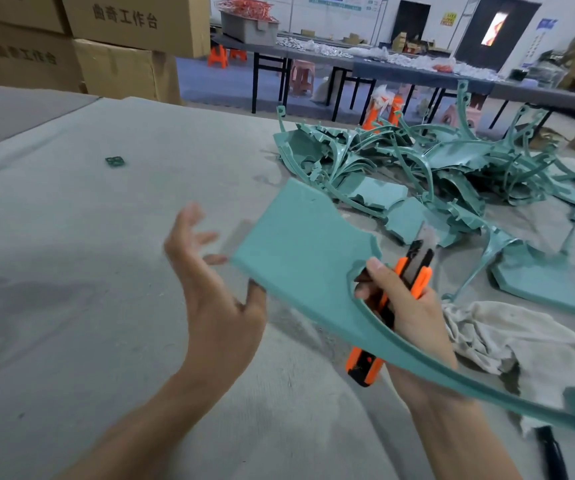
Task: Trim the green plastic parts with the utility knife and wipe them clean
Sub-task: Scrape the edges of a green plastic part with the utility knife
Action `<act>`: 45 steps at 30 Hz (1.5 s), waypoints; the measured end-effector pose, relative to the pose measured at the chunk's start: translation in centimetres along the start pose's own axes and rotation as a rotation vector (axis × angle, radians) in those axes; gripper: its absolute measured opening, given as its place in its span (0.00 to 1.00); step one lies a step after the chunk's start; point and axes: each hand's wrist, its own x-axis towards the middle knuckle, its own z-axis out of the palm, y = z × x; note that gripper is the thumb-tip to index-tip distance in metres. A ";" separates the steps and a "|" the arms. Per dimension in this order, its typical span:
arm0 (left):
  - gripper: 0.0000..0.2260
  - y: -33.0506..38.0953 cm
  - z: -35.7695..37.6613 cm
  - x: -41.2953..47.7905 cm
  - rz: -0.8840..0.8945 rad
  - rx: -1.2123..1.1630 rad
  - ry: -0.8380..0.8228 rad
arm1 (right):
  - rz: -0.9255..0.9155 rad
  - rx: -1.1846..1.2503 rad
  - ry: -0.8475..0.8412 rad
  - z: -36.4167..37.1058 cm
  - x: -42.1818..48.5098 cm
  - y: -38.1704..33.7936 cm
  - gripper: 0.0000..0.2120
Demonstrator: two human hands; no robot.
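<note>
- While held aloft, green plastic part [299, 244] runs upper-left to lower-right (broad plate toward left hand [209, 292]).
- Left hand: fingers spread, thumb touching plate's edge; nearer.
- Right hand [407, 317]: curled round utility knife [414, 268], blade out.

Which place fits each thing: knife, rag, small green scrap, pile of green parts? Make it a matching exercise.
Things:
1 knife
2 rag
3 small green scrap
4 pile of green parts

Places:
A alone on the left of the table
B heaped at the far right of the table
C gripped in the right hand
D lying on the table just right of the right hand

Pairs: 1-C, 2-D, 3-A, 4-B
</note>
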 end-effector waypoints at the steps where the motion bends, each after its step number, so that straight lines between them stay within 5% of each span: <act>1: 0.30 0.2 0.1 0.1 -0.215 -0.268 -0.098 | -0.022 -0.025 0.023 -0.1 0.1 0.0 0.11; 4: 0.22 0.5 -0.1 0.0 -0.667 -0.873 -0.500 | -0.070 -0.088 0.055 0.0 -0.3 0.1 0.17; 7: 0.13 0.9 0.1 -0.7 -0.693 -0.793 -0.877 | -0.115 -0.101 0.088 0.2 -0.5 0.4 0.20; 10: 0.06 1.1 0.4 -1.3 -0.738 -0.711 -0.941 | -0.194 -0.157 0.145 0.3 -0.6 0.5 0.18; 15: 0.14 1.3 0.3 -1.7 -0.804 -0.698 -0.985 | -0.262 -0.111 0.200 0.7 -0.7 1.0 0.13; 18: 0.09 1.6 0.4 -2.3 -0.724 -0.500 -1.074 | -0.290 -0.059 0.235 0.7 -0.6 1.0 0.13; 21: 0.04 2.2 0.7 -3.1 -0.703 -0.547 -1.166 | -0.327 -0.029 0.265 0.6 -0.5 0.9 0.13; 27: 0.09 2.9 1.5 -4.1 -0.832 -0.823 -1.030 | -0.225 0.002 0.270 0.1 0.0 0.9 0.13; 32: 0.03 2.4 1.1 -3.8 -0.778 -0.964 -0.896 | -0.204 0.011 0.248 -0.3 0.4 1.2 0.08; 39: 0.13 2.1 0.9 -3.0 -0.564 -0.726 -0.622 | -0.195 -0.188 0.134 -0.5 0.4 1.0 0.20; 42: 0.12 2.3 0.8 -3.0 -0.441 -0.570 -0.583 | -0.341 -0.451 0.157 -0.4 0.2 1.3 0.33; 45: 0.09 2.5 0.7 -3.2 -0.356 -0.436 -0.557 | -0.573 -0.737 0.213 -0.3 -0.3 1.6 0.31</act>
